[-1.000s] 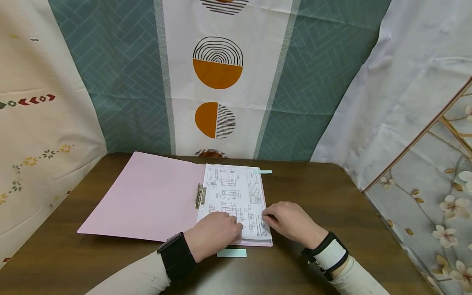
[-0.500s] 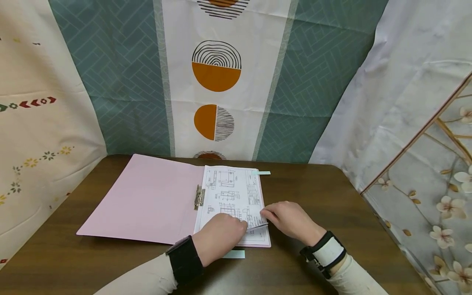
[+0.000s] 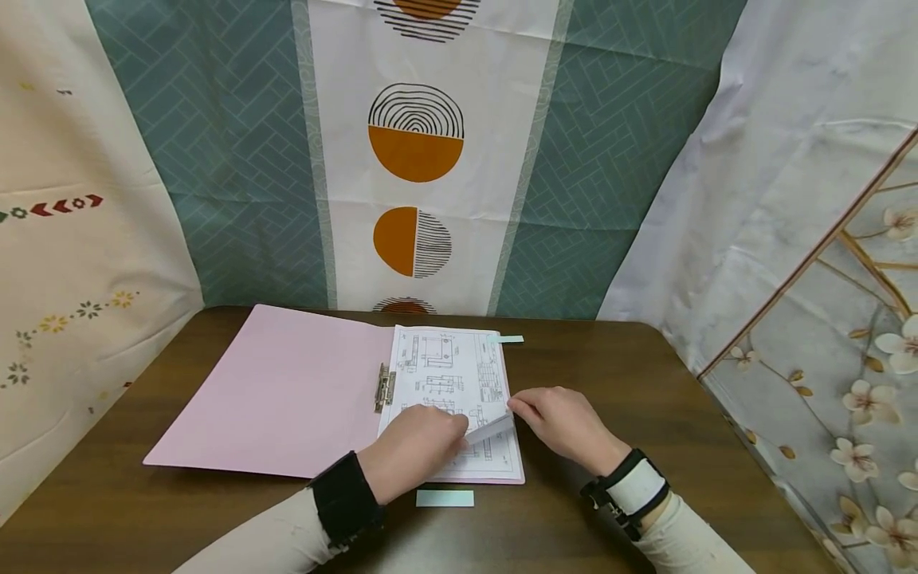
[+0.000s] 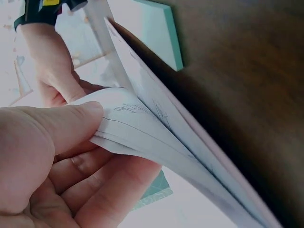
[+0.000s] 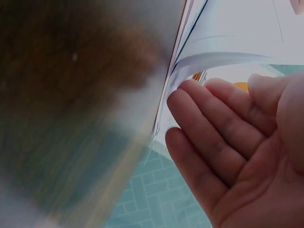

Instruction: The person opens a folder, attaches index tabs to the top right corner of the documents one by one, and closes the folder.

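Drawing sheets (image 3: 434, 367): thin white paper, bent up at the near end, on the folder's right half.
Left hand (image 3: 419, 438): pinches the curl.
Right hand (image 3: 562, 422): fingers loosely extended at the right edge.
Folder (image 3: 308, 391): smooth pink, unfolded on the wood-grained table (image 3: 617, 359).
Clip (image 3: 386, 387): metal, beside the fold.

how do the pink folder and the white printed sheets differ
The pink folder is plain where it shows; the white printed sheets carry line drawings. The folder spreads wider than the sheets. The folder lies open on the table, while some sheets bend up in the left grip. Both are thin and pale.
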`<state>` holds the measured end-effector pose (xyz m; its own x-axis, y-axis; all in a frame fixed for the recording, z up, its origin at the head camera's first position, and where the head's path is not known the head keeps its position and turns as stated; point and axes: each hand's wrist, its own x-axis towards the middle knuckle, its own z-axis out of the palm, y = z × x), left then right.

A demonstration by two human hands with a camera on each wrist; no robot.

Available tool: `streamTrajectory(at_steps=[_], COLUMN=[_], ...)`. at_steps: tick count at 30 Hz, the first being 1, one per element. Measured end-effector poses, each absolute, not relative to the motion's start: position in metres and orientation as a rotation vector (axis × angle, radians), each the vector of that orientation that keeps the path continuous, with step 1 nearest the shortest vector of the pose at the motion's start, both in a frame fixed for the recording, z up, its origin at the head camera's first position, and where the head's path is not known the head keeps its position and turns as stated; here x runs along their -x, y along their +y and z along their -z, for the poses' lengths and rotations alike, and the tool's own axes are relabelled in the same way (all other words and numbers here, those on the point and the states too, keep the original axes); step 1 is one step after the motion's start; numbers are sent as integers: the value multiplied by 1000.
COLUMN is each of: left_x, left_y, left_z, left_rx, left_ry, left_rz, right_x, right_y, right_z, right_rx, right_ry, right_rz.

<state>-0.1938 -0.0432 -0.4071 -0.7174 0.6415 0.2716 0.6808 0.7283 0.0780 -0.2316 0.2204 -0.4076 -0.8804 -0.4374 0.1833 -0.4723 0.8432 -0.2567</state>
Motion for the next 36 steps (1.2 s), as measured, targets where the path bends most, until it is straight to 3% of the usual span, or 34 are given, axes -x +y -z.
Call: streamTrajectory(at_steps=[19, 36], left_x=[204, 198], left_y=[-64, -66], left_z=[409, 409], left_rx=[974, 867], left_ry=[-2743, -2722], left_rz=[858, 886], right_x=[232, 232], right_y=[219, 219], right_z=[408, 409], right_rx=[-626, -595], right_ry=[-2860, -2857], right_rz=[-539, -533])
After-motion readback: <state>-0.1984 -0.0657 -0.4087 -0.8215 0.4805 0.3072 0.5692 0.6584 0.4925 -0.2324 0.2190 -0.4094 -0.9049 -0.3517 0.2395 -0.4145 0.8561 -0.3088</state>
